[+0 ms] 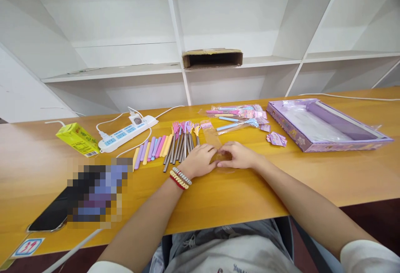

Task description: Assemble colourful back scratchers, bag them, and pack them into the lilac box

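My left hand (201,159) and my right hand (236,155) meet over the table, fingers closed on the lower end of a clear plastic bag (212,136) with a pink label at its top. Just left of my left hand lie several metal rods with small hand-shaped heads (184,140) in pink, purple and yellow. Beside them is a row of pastel handles (153,148). Behind my hands lie bagged sticks (237,119), one pair light blue. A small pile of purple cards (276,139) sits to the right.
An open purple box (308,144) with plastic inside stands at the right. On the left are a white power strip (128,133) with cables, a yellow-green drink carton (78,139) and a black phone (51,210). A cardboard box (212,52) rests on the white shelf behind.
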Motion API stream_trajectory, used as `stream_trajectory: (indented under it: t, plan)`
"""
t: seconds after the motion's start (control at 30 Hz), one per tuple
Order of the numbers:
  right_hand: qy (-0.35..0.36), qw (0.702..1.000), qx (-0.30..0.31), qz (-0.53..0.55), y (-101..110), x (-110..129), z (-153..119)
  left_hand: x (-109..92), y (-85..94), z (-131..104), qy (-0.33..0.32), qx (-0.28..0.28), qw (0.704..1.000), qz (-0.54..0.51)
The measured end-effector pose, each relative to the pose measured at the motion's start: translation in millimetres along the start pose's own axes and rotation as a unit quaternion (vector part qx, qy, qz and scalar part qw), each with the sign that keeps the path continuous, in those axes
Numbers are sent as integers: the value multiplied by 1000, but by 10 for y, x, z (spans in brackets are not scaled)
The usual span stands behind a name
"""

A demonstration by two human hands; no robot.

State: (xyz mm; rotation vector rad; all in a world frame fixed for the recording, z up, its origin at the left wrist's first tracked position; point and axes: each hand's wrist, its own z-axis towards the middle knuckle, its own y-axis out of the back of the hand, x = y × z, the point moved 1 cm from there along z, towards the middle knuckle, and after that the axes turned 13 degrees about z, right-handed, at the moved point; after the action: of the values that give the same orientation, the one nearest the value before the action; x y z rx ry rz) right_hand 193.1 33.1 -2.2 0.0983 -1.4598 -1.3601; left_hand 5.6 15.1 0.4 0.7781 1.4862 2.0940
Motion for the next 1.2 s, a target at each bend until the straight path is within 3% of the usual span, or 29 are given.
stream_trajectory:
  t: [0.2,0.4,0.6,0.67,0.77,0.83,1.07,1.2]
  plan:
    - [0,1000,-10,8,-17,-42,9,45,14,1,-6,17,999,-36]
    - [-70,991,-104,-53,-33,-171,11,26,157,-9,-56,40,990,-121]
    - [-46,996,-43,-69,-63,-218,0,-46,160,-39,-68,48,968,-238]
    - [-43,997,-19,-65,-67,-199,-6,-53,118,-24,-32,15,974,-222]
    - [-25,999,-7,-35,-55,-155,-10,-13,52,6,44,-48,991,-118]
    - [-6,1000,-14,-15,-43,-131,-6,29,14,12,73,-60,994,-51]
    - [-8,996,-86,-24,-54,-180,12,81,-41,-26,18,9,1000,-3]
    - [-54,996,-44,-54,-76,-226,-1,85,-15,-28,5,23,999,-26]
